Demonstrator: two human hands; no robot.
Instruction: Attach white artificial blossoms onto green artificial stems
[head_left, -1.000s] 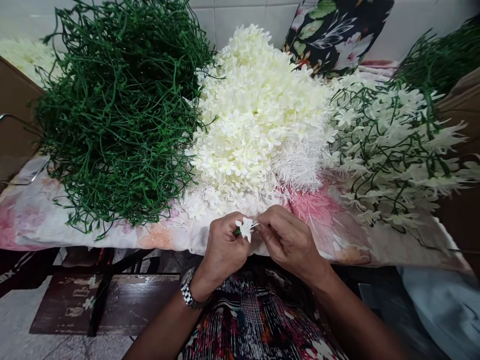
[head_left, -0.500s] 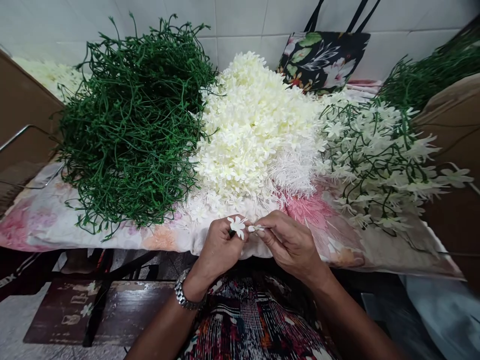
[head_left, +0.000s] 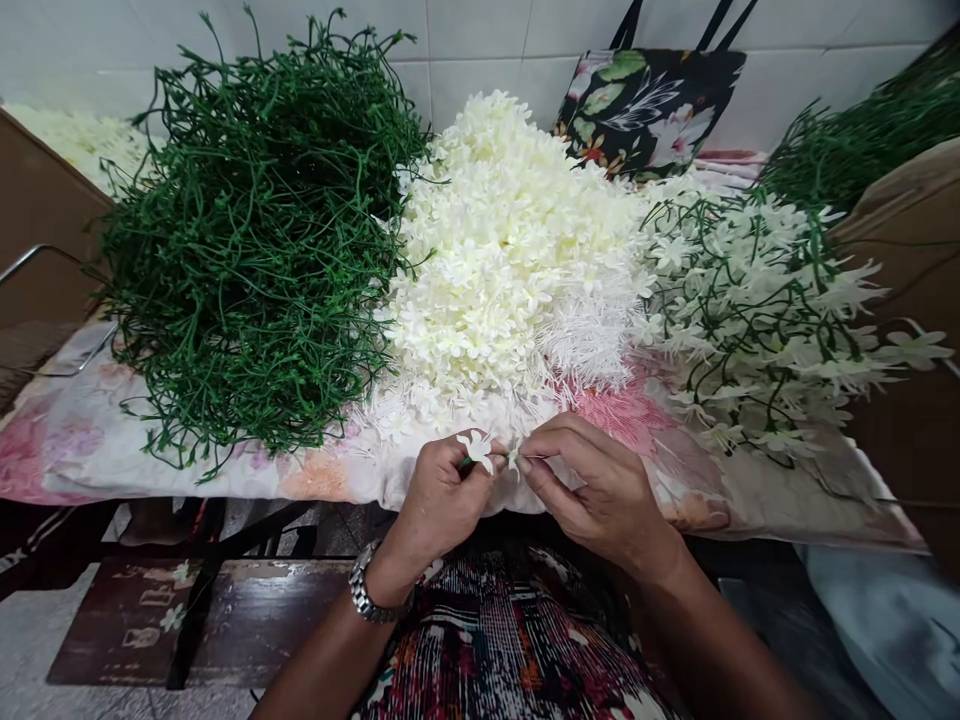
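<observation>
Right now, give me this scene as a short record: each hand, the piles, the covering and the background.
Left hand: holds a white flower, green stem showing; metal watch on the wrist
Right hand: fingertips pinch a small white piece, shape unclear
Left pile: tangled green stems
Middle pile: loose white flowers, with thin white strands at its near right
Right pile: white flowers on green stems
Covering: flower-patterned cloth
Background: dark floral bag, tiled wall
</observation>
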